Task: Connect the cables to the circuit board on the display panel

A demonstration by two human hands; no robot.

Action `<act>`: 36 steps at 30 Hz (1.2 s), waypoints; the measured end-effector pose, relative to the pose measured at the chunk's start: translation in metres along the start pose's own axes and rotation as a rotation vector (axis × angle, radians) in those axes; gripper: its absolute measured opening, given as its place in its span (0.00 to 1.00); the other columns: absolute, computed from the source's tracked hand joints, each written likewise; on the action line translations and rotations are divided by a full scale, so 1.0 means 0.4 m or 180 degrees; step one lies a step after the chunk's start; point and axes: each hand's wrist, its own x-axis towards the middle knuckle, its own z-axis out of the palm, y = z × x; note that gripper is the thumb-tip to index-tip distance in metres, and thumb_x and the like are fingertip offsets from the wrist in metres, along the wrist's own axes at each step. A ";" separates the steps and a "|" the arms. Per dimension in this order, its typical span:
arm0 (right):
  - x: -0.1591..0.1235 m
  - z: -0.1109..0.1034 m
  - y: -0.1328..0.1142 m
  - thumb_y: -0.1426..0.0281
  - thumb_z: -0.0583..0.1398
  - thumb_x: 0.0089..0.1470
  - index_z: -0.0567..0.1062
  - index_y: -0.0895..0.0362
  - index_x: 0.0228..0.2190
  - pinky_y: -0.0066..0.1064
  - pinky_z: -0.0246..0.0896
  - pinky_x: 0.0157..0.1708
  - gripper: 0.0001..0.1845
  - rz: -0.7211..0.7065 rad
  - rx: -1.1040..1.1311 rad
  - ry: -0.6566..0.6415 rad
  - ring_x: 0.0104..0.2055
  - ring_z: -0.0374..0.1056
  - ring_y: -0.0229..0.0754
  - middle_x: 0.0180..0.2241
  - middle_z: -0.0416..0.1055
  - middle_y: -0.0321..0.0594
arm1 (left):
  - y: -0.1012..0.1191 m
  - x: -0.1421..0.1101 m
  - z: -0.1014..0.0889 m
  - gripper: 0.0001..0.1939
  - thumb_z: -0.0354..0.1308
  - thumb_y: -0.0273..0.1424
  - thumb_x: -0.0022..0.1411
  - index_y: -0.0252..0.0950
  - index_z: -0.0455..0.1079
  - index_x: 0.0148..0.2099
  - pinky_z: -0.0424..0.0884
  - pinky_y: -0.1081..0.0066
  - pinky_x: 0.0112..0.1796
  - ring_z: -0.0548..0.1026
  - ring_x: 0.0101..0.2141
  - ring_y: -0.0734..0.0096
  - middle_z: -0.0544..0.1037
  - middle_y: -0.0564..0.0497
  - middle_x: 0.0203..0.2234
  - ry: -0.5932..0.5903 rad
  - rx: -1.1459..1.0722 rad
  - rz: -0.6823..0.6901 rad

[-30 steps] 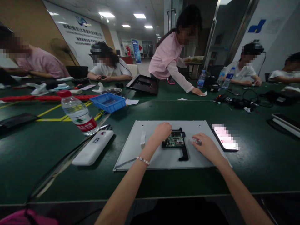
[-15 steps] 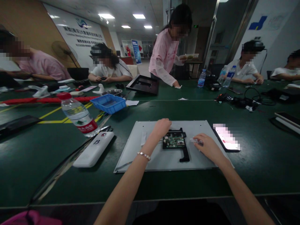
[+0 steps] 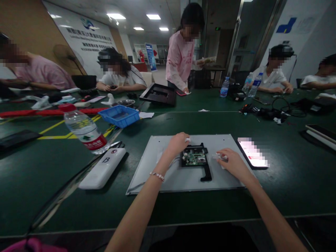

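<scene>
A flat light-grey panel (image 3: 154,168) lies on the table before me. On its middle rests a black bracket (image 3: 206,173) around a green circuit board (image 3: 193,157). My left hand (image 3: 178,142) is closed at the board's upper left, with a small white piece (image 3: 187,139) showing at its fingertips. Right of the bracket, my right hand (image 3: 232,161) pinches a whitish, partly see-through piece (image 3: 218,156), whose kind I cannot make out. Thin wires (image 3: 173,161) run from the board's left side beneath my left forearm.
A phone with a lit screen (image 3: 253,154) lies by the panel's right edge. To the left are a white power bank (image 3: 103,168), a tilted water bottle (image 3: 84,129) and a blue tray (image 3: 120,120). Several people sit around the table; one person (image 3: 180,59) stands across it.
My left hand has shifted slightly, and the white piece now shows at its fingertips. My right hand stays nearly in place. Across the table, the standing person's lowered hand has moved left.
</scene>
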 end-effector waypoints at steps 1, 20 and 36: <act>0.000 0.001 0.002 0.67 0.58 0.53 0.73 0.56 0.44 0.37 0.61 0.46 0.16 0.0001 0.0002 0.0021 0.45 0.67 0.45 0.44 0.70 0.45 | -0.008 -0.014 -0.004 0.16 0.48 0.31 0.63 0.34 0.69 0.50 0.66 0.68 0.47 0.72 0.45 0.64 0.74 0.44 0.45 0.0055 -0.0114 -0.0046; 0.100 -0.035 -0.017 0.67 0.57 0.54 0.73 0.56 0.44 0.39 0.58 0.49 0.16 -0.0399 -0.0572 -0.0100 0.48 0.65 0.47 0.45 0.70 0.45 | -0.041 -0.147 -0.028 0.41 0.58 0.43 0.57 0.36 0.44 0.66 0.54 0.60 0.59 0.57 0.60 0.59 0.55 0.41 0.62 -0.0724 -0.1747 0.0543; 0.343 0.119 -0.140 0.71 0.54 0.59 0.78 0.55 0.38 0.29 0.59 0.42 0.13 -0.0997 -0.1266 -0.0559 0.45 0.69 0.45 0.41 0.75 0.44 | -0.058 -0.146 0.016 0.44 0.59 0.47 0.54 0.31 0.45 0.65 0.54 0.60 0.59 0.58 0.59 0.57 0.56 0.37 0.60 -0.0622 -0.1721 0.0480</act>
